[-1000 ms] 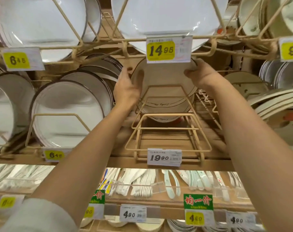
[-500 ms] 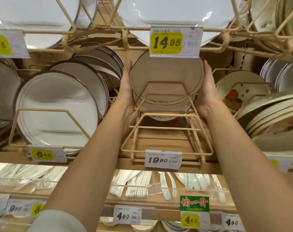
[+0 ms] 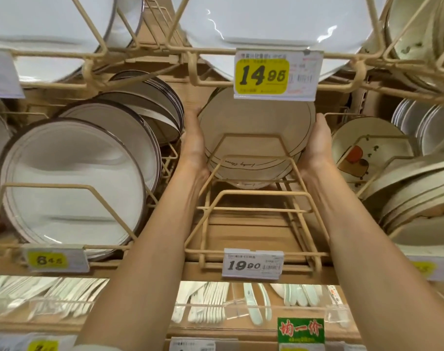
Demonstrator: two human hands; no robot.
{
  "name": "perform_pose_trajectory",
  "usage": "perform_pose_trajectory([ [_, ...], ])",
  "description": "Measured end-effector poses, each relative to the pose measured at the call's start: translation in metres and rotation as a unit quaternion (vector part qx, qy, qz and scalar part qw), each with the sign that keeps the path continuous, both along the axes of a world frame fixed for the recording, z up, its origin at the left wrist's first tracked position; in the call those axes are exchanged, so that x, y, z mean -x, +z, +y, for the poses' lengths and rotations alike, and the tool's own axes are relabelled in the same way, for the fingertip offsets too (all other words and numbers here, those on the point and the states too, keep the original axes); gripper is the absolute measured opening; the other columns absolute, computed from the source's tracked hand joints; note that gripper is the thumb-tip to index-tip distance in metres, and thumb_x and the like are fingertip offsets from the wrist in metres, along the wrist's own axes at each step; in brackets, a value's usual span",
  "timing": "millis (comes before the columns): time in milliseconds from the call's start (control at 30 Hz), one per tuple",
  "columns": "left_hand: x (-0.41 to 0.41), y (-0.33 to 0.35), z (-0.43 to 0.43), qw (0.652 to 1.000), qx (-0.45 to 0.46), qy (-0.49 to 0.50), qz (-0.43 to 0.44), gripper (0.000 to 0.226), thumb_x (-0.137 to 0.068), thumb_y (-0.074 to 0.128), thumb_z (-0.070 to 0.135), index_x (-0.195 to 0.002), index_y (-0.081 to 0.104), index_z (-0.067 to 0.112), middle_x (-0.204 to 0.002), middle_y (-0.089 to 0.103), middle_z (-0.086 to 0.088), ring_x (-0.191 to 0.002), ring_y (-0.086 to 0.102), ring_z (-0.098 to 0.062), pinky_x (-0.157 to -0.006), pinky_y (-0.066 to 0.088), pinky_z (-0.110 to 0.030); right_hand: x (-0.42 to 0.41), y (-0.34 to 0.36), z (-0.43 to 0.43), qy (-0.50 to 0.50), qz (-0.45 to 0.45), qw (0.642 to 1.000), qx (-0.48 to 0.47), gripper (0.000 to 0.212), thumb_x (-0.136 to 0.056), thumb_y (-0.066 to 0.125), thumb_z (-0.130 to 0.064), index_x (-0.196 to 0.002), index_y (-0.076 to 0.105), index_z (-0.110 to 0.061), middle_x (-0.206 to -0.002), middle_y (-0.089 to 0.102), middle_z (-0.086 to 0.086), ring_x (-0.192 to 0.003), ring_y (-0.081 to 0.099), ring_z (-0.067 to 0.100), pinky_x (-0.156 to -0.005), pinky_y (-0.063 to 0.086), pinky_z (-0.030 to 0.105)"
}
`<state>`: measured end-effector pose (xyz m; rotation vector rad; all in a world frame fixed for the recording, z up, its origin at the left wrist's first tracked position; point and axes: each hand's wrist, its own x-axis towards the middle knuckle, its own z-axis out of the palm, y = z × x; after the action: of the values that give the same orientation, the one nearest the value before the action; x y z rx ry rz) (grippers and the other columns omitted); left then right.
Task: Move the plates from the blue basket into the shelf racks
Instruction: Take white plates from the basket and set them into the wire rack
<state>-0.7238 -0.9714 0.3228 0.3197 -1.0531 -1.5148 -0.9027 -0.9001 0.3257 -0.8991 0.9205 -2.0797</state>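
Shelf (image 3: 205, 271) with wire racks (image 3: 254, 209)
Plates (image 3: 256, 127) stand on edge in them (cream ones in the middle); tags (image 3: 252, 266) along the front.

View: one head-worn wide-angle camera.
Facing: forward into the shelf racks (image 3: 241, 209), upper tier seen from beneath.
Nearness: close; both forearms (image 3: 165, 236) reach from the bottom edge to the racks.

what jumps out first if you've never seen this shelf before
The left hand and right hand press a stack of cream plates between them in the middle wire rack. Just above hangs a bright yellow 14.95 price tag, and big dark-rimmed white plates fill the rack to the left.
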Motion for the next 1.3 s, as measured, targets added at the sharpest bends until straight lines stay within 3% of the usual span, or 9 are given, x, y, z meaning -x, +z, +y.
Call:
perform_pose_trajectory([
  [167,0.003,0.007,0.001,0.992,-0.001,0.123,-0.004,0.029,-0.100,0.037,0.030,-0.105,0.062,0.015,-0.097,0.069,-0.007,-0.102,0.065,-0.029,-0.088,0.053,-0.041,0.000,0.013,-0.002,-0.094,0.028,0.994,0.050,0.020,-0.089,0.051,-0.022,-0.085,0.070,-0.017,-0.097,0.070,0.011,-0.092,0.065,0.030,-0.083,0.053,0.042],
  [367,0.007,0.002,-0.004,0.974,0.003,0.190,-0.123,0.029,-0.101,0.037,0.033,-0.082,0.057,0.024,-0.076,0.061,0.009,-0.071,0.058,-0.005,-0.047,0.045,-0.010,0.002,0.001,-0.001,-0.038,0.081,0.996,0.004,0.040,-0.091,0.038,-0.048,-0.095,0.065,-0.018,-0.089,0.069,0.004,-0.093,0.062,0.023,-0.084,0.046,0.034],
  [467,0.003,-0.001,-0.009,0.965,0.004,0.209,-0.156,0.029,-0.100,0.031,0.024,-0.096,0.058,0.014,-0.091,0.063,-0.002,-0.091,0.058,-0.019,-0.073,0.047,-0.022,-0.003,0.008,-0.006,-0.143,0.188,0.967,-0.093,0.058,-0.097,0.033,-0.055,-0.137,0.050,-0.017,-0.132,0.058,0.009,-0.123,0.051,0.025,-0.097,0.034,0.029],
  [567,0.002,-0.002,-0.011,0.958,-0.008,0.225,-0.179,0.029,-0.099,0.029,0.022,-0.092,0.057,0.013,-0.090,0.061,-0.004,-0.095,0.057,-0.022,-0.079,0.045,-0.025,-0.005,0.011,-0.010,-0.240,0.297,0.917,-0.113,0.064,-0.101,0.021,-0.054,-0.133,0.054,-0.009,-0.123,0.059,0.012,-0.111,0.051,0.025,-0.089,0.031,0.031],
  [700,0.005,-0.004,-0.008,0.964,-0.045,0.187,-0.183,0.048,-0.101,0.032,0.039,-0.135,0.048,0.010,-0.113,0.060,-0.003,-0.096,0.052,-0.016,-0.084,0.042,-0.020,-0.003,0.004,-0.009,-0.207,0.280,0.930,-0.119,0.068,-0.099,0.020,-0.059,-0.127,0.058,-0.010,-0.102,0.055,0.000,-0.095,0.048,0.017,-0.086,0.031,0.029],
  [900,-0.003,-0.006,0.007,0.960,-0.054,0.146,-0.234,0.065,-0.100,0.020,0.054,-0.145,0.039,0.012,-0.144,0.048,-0.010,-0.128,0.048,-0.025,-0.109,0.038,-0.038,-0.009,0.000,0.012,-0.137,0.227,0.950,-0.166,0.067,-0.099,0.022,-0.057,-0.144,0.040,-0.011,-0.143,0.048,0.010,-0.132,0.042,0.029,-0.110,0.030,0.040],
  [1033,-0.013,-0.009,0.029,0.963,-0.085,0.107,-0.234,0.067,-0.097,0.019,0.063,-0.125,0.059,0.016,-0.085,0.075,-0.010,-0.081,0.069,-0.028,-0.076,0.059,-0.041,-0.018,-0.013,0.032,-0.093,0.222,0.954,-0.181,0.073,-0.096,0.017,-0.064,-0.153,0.021,-0.019,-0.157,0.028,0.007,-0.144,0.026,0.028,-0.119,0.019,0.044],
  [1200,-0.028,-0.004,0.087,0.960,-0.058,0.131,-0.241,0.054,-0.096,0.030,0.062,-0.112,0.059,0.020,-0.064,0.073,0.005,-0.052,0.068,-0.011,-0.047,0.052,-0.022,-0.023,-0.013,0.062,-0.072,0.226,0.955,-0.181,0.074,-0.093,0.022,-0.068,-0.149,0.034,-0.022,-0.150,0.042,0.005,-0.139,0.037,0.027,-0.116,0.027,0.048],
  [1300,-0.042,-0.008,0.131,0.951,-0.016,0.160,-0.265,0.042,-0.099,0.028,0.055,-0.101,0.059,0.027,-0.073,0.070,0.015,-0.068,0.063,0.002,-0.058,0.045,-0.023,-0.027,-0.015,0.092,-0.059,0.200,0.970,-0.123,0.054,-0.095,0.033,-0.058,-0.133,0.054,-0.026,-0.130,0.061,-0.005,-0.120,0.057,0.013,-0.104,0.043,0.041],
])
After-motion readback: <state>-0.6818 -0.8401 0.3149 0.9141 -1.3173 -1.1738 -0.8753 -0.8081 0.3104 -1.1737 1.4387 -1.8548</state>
